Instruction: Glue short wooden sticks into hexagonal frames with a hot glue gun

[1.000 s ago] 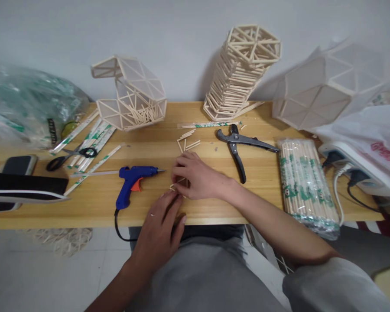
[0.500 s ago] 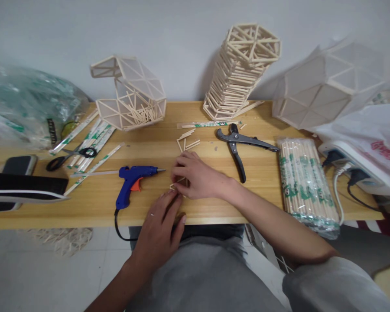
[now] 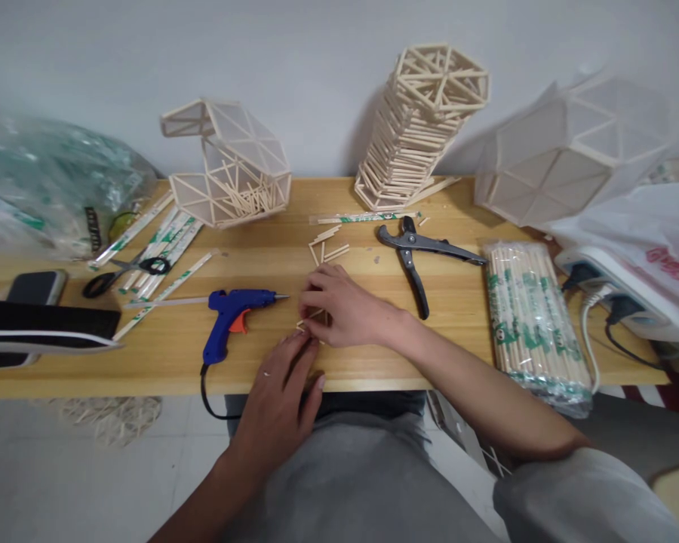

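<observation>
Short pieces of wooden chopstick form a small figure on the table, mostly covered by my fingers. My right hand is curled over them from the right, thumb and fingertips closing on the pieces. From below, my left hand reaches in with stretched fingers whose tips touch the near edge of the pieces; its thumb stands apart. A blue hot glue gun with an orange trigger lies to the left, its nozzle pointing at my right hand. Several loose cut sticks lie just beyond my hands.
Black-handled cutters lie right of my hands, beside a packet of wrapped chopsticks. A power strip stands farther right. Along the wall are a stick tower and papered stick frames. Scissors and a phone lie left.
The whole view has shifted very slightly. Both hands keep their place on the stick pieces, and nothing is visibly picked up or let go.
</observation>
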A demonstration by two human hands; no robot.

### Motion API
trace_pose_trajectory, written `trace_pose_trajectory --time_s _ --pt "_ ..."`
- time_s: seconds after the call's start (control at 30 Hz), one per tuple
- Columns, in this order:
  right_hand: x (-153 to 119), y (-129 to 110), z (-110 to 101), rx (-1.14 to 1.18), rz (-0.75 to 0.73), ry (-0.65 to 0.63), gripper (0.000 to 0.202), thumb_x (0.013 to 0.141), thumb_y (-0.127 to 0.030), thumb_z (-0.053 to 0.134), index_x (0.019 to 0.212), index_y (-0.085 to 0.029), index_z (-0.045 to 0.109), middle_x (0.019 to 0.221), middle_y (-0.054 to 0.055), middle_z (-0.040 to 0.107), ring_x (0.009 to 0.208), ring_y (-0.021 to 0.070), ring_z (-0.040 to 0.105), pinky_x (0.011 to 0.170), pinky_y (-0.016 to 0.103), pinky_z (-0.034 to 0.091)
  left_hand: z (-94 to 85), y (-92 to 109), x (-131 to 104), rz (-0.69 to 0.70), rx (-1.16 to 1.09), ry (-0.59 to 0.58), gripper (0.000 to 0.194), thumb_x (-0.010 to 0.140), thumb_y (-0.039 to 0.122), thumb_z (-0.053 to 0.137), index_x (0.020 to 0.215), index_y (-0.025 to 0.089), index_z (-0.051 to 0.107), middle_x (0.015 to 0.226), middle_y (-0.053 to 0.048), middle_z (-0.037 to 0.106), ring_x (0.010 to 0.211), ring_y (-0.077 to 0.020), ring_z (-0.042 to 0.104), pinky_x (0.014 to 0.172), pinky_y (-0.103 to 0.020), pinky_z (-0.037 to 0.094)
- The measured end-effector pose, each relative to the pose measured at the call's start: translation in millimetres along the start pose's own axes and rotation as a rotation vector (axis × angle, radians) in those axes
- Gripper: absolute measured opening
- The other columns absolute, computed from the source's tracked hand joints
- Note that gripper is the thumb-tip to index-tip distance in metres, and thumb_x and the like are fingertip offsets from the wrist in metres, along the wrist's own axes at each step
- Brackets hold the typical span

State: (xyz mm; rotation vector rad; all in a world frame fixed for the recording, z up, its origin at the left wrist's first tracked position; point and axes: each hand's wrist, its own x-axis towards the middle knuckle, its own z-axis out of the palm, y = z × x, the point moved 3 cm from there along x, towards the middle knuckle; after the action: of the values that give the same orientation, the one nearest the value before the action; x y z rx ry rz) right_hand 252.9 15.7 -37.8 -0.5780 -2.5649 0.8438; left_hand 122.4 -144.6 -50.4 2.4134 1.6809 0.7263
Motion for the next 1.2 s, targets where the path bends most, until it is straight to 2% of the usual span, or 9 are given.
trace_pose_trajectory --time_s 0.67,0.9,1.03,1.2 --pt "0.1 0.4 -2.8 0.003 -0.026 0.034 0.006 0.086 -0.015 0.068 0.083 -0.02 0.067 0.094 0.007 0.062 0.098 0.0257 0.053 0.097 0.043 0.046 -0.3 0.4 -0.6 -0.011 -0.017 -0.001 0.058 0.102 0.016 0.061 0.158 0.013 0.048 0.15 -0.022 0.06 0.143 -0.0327 0.059 0.119 -0.049 0.054" --pt "-0.7 1.8 -4.5 0.035 -0.019 0.05 0.007 0.085 -0.014 0.069 0.083 -0.02 0.067 0.095 0.007 0.063 0.098 0.0253 0.056 0.097 0.043 0.048 -0.8 -1.0 -0.7 -0.023 -0.031 -0.008 0.062 0.103 0.017 0.059 0.163 0.018 0.042 0.152 -0.02 0.06 0.143 -0.0327 0.059 0.118 -0.05 0.055" --pt "-0.8 5.4 -12.3 0.14 0.029 0.169 0.009 0.099 -0.019 0.061 0.096 -0.019 0.069 0.102 0.009 0.069 0.101 0.0238 0.061 0.092 0.039 0.05 -0.4 -2.2 -2.5 -0.032 -0.052 -0.005 0.059 0.103 0.017 0.06 0.16 0.018 0.044 0.152 -0.019 0.06 0.143 -0.0311 0.059 0.118 -0.048 0.055" --pt "-2.5 22.9 -29.3 0.23 0.237 0.465 0.021 0.107 -0.023 0.049 0.113 -0.018 0.068 0.093 0.004 0.074 0.084 0.0185 0.067 0.08 0.033 0.049 -6.4 -4.8 -3.7 -0.054 -0.099 0.025 0.051 0.105 0.016 0.058 0.155 0.019 0.049 0.148 -0.016 0.063 0.138 -0.0267 0.062 0.115 -0.043 0.055"
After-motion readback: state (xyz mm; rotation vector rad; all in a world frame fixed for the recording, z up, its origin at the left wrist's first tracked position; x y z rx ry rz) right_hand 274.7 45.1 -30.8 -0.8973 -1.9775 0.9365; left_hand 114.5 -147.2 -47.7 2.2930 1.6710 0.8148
